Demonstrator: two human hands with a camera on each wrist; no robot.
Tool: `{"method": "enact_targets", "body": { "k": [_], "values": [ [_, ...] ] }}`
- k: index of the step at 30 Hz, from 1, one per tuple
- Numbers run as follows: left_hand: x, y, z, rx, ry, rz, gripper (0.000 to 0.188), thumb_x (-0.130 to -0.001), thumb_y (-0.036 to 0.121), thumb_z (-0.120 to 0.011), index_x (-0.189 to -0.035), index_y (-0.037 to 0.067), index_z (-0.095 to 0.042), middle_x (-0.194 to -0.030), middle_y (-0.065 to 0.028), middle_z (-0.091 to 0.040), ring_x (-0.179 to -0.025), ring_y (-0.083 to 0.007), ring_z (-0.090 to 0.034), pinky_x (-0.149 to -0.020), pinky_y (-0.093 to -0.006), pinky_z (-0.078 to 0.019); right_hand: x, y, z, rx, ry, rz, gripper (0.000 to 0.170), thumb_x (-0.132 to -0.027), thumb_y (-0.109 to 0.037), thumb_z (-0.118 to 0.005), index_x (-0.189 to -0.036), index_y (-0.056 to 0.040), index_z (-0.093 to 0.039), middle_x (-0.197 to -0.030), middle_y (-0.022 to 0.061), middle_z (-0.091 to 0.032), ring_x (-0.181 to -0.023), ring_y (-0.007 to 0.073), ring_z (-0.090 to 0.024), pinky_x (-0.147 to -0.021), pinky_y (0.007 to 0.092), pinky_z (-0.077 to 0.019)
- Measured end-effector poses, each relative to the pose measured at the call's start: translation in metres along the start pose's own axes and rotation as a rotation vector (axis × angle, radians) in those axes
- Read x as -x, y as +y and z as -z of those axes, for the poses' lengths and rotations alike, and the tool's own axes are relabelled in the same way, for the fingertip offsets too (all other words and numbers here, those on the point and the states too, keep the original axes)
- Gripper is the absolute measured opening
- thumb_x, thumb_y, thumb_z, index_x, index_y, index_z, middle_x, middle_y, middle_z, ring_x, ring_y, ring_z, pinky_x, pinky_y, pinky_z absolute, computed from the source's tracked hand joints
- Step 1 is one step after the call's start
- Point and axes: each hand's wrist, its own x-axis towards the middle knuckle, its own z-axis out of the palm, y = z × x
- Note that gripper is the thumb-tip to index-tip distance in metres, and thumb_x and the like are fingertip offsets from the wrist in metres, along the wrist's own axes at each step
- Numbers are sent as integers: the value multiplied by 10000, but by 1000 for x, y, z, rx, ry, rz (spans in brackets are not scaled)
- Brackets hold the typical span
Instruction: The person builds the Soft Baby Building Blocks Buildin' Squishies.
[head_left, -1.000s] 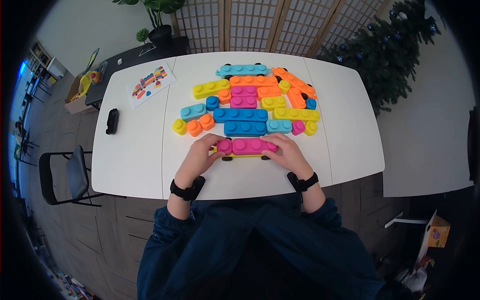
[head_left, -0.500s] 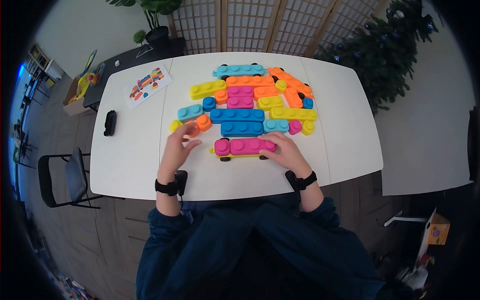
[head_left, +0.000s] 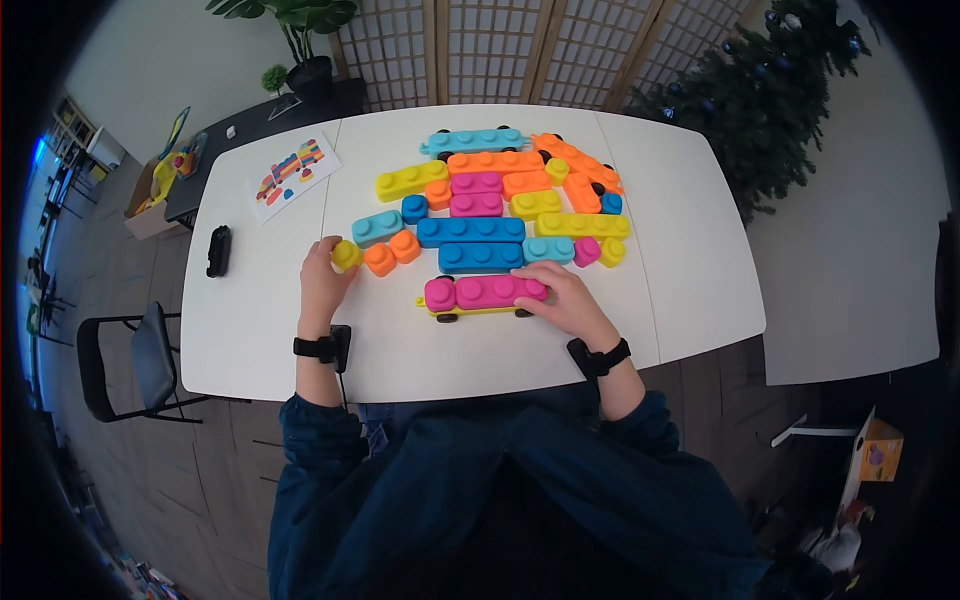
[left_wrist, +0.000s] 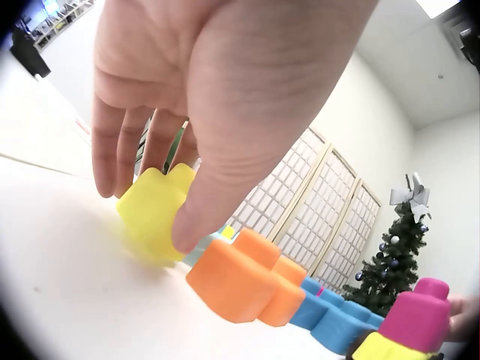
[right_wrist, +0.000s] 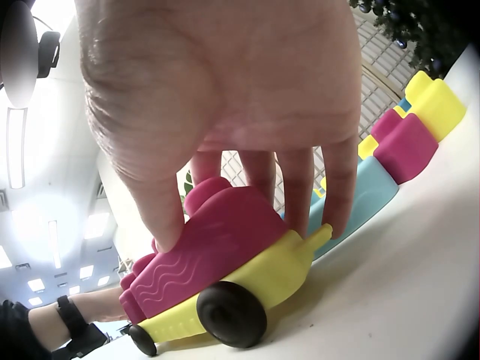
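Observation:
My left hand (head_left: 321, 285) has its thumb and fingers around a small yellow block (left_wrist: 154, 214) at the left end of the laid-out blocks. My right hand (head_left: 563, 297) grips the right end of a long pink block (head_left: 497, 291), thumb on the near side and fingers on the far side. That block sits on a yellow wheeled base (right_wrist: 277, 270) with black wheels, and a small pink block (head_left: 440, 293) stands beside it on the same base. Two orange single blocks (head_left: 380, 261) lie just right of my left hand.
Several blue, teal, pink, yellow and orange blocks lie in rows beyond the car, including a blue block (head_left: 480, 258). Teal (head_left: 472, 142) and orange wheeled bases stand at the back. A picture sheet (head_left: 293, 178) and a black case (head_left: 219, 251) lie on the table's left.
My left hand has let go of the small pink block on the car, moved left and taken hold of the small yellow block. My right hand has stayed on the long pink block.

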Motion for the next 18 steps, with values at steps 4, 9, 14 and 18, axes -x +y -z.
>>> {"method": "enact_targets", "body": {
  "k": [4,9,14,18],
  "values": [
    [14,45,17,155,95,-144,520,-763,11,-772,-1255,69,-614,-1184,-154,-639,-1042,-350,-645,-865,-404,-545,-1,-1,-2,-14,-12,-14,403,-858,-206,-797,-1240,-125,-698,-1132,76,-642,-894,216,-661,-704,289,-563],
    [29,99,17,325,-51,-484,516,-765,-19,-723,-1261,63,-603,-1180,-149,-632,-1098,-351,-630,-922,-384,-526,-3,3,-5,4,11,45,405,-854,-202,-801,-1238,-124,-698,-1117,80,-651,-899,225,-655,-709,293,-560],
    [40,123,7,473,-263,-566,538,-776,-30,-726,-1293,67,-612,-1217,-112,-633,-1112,-271,-640,-952,-346,-537,-2,0,-5,-7,16,20,407,-853,-204,-803,-1239,-126,-699,-1116,83,-656,-904,234,-652,-715,300,-557],
    [47,136,-5,472,-359,-554,547,-757,-41,-736,-1281,58,-613,-1191,-122,-642,-1091,-272,-647,-939,-344,-534,-2,-1,-6,-10,12,7,412,-852,-204,-805,-1243,-127,-697,-1121,86,-660,-915,235,-652,-713,302,-558]
  ]
}}
